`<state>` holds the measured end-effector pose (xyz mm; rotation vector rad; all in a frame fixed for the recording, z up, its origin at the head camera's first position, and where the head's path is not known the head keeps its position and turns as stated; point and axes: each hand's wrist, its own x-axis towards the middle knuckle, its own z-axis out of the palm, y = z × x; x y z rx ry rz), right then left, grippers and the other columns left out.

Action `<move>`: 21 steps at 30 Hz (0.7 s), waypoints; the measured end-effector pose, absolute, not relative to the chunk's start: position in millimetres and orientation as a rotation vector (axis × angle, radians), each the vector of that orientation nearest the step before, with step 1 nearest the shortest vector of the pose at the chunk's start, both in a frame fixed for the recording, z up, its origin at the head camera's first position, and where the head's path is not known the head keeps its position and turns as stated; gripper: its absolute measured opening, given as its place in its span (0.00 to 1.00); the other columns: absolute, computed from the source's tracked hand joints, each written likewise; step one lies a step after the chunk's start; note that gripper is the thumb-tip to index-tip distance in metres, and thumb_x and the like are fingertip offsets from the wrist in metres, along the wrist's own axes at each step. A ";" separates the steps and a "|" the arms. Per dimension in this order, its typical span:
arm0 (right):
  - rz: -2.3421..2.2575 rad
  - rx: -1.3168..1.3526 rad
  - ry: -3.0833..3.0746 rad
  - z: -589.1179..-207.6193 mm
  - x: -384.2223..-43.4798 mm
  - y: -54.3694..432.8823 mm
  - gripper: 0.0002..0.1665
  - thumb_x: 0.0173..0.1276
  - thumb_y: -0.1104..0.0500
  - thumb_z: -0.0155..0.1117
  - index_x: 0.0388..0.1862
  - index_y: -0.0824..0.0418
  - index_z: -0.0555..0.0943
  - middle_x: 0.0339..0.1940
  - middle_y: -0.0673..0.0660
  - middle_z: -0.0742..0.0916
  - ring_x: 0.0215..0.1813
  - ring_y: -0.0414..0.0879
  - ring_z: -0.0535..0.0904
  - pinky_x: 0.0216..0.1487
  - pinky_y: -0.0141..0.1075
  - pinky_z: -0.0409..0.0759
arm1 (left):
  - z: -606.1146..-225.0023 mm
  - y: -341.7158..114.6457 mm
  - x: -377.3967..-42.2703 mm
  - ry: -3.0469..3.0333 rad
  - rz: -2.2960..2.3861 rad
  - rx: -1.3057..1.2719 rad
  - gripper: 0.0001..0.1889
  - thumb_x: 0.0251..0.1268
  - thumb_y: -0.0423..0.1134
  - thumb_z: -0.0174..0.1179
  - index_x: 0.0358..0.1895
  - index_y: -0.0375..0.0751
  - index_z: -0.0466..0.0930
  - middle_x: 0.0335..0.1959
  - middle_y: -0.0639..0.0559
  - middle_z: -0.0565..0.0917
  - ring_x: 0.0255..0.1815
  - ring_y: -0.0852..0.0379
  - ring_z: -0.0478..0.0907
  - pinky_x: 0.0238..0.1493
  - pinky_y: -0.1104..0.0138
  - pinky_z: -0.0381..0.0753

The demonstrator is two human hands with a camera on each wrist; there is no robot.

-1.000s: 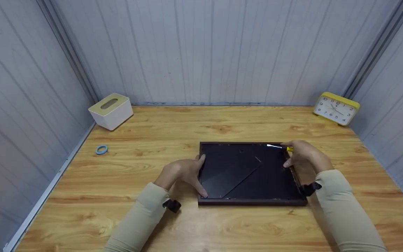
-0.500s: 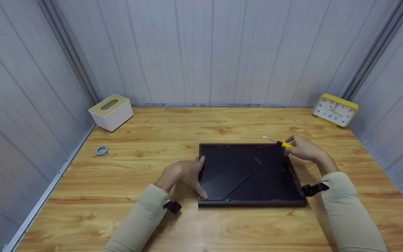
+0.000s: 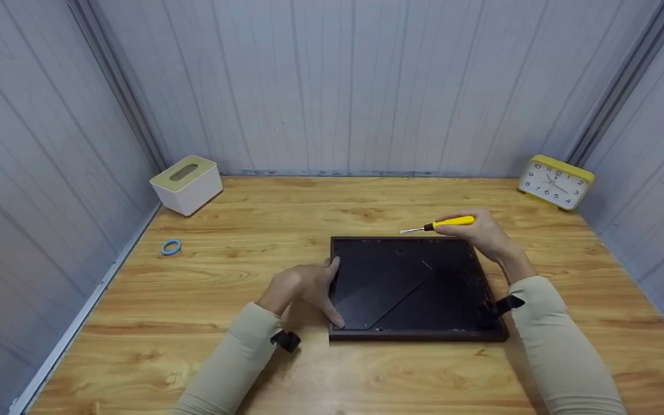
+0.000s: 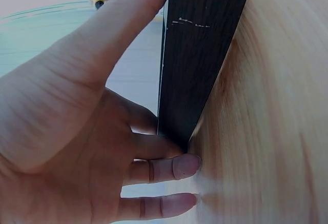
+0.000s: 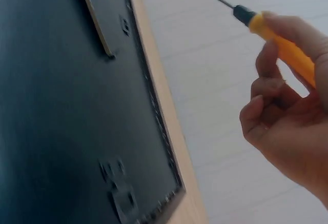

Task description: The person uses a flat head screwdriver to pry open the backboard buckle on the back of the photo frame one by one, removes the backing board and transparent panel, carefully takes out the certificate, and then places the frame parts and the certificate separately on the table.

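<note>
A dark picture frame [image 3: 389, 276] lies back side up on the wooden table, its angled stand flap flat against the backing. My left hand [image 3: 304, 283] rests on its left side, thumb pressing the near corner. In the left wrist view, the fingers are spread and fairly straight beside the frame's dark side [image 4: 200, 55], with some tips at the table. Above the frame's far right part, my right hand [image 3: 482, 235] pinches a yellow-handled screwdriver [image 3: 453, 221]. The metal tip points left, apart from the frame. Metal tabs [image 5: 123, 193] show on the backing in the right wrist view.
A light blue ring [image 3: 171, 247] lies on the table [image 3: 251, 225] at the left. A white tissue box [image 3: 191, 187] stands in the back left corner, a yellow alarm clock [image 3: 557, 181] in the back right. Panel walls close in the back and both sides.
My right hand has lifted off the frame's right edge and moved up and left, bringing the screwdriver above the far edge. The left hand and the frame stay in place.
</note>
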<state>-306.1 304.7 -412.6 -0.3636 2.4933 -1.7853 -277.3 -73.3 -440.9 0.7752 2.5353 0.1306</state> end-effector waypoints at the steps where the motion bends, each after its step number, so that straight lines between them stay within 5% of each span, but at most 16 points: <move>1: -1.795 -0.350 2.478 -413.0 -307.3 301.3 0.28 0.62 0.59 0.76 0.57 0.73 0.82 0.43 0.61 0.87 0.36 0.48 0.82 0.40 0.38 0.84 | -440.8 -73.2 -277.3 2.536 0.132 0.778 0.78 0.34 0.78 0.71 0.82 0.41 0.33 0.80 0.40 0.47 0.77 0.48 0.55 0.71 0.57 0.64; 6: -1.751 -0.355 2.432 -415.4 -317.0 282.5 0.30 0.60 0.58 0.78 0.58 0.70 0.82 0.51 0.61 0.88 0.48 0.53 0.85 0.52 0.45 0.83 | -439.7 -73.0 -277.7 2.531 0.139 0.777 0.78 0.34 0.77 0.71 0.81 0.41 0.32 0.80 0.39 0.48 0.78 0.47 0.55 0.71 0.57 0.64; 13: -1.555 -0.370 2.464 -421.9 -329.0 249.0 0.28 0.56 0.58 0.81 0.55 0.65 0.86 0.44 0.58 0.89 0.40 0.46 0.82 0.48 0.42 0.82 | -438.9 -72.4 -278.4 2.523 0.149 0.780 0.78 0.33 0.78 0.71 0.81 0.40 0.32 0.80 0.40 0.50 0.78 0.49 0.55 0.71 0.59 0.64; 21: -1.540 -0.281 2.410 -438.4 -331.8 206.3 0.25 0.56 0.57 0.81 0.53 0.62 0.87 0.45 0.58 0.89 0.42 0.48 0.81 0.51 0.46 0.80 | -441.4 -73.0 -277.8 2.520 0.154 0.759 0.79 0.32 0.78 0.71 0.82 0.41 0.32 0.80 0.40 0.47 0.78 0.49 0.53 0.72 0.59 0.62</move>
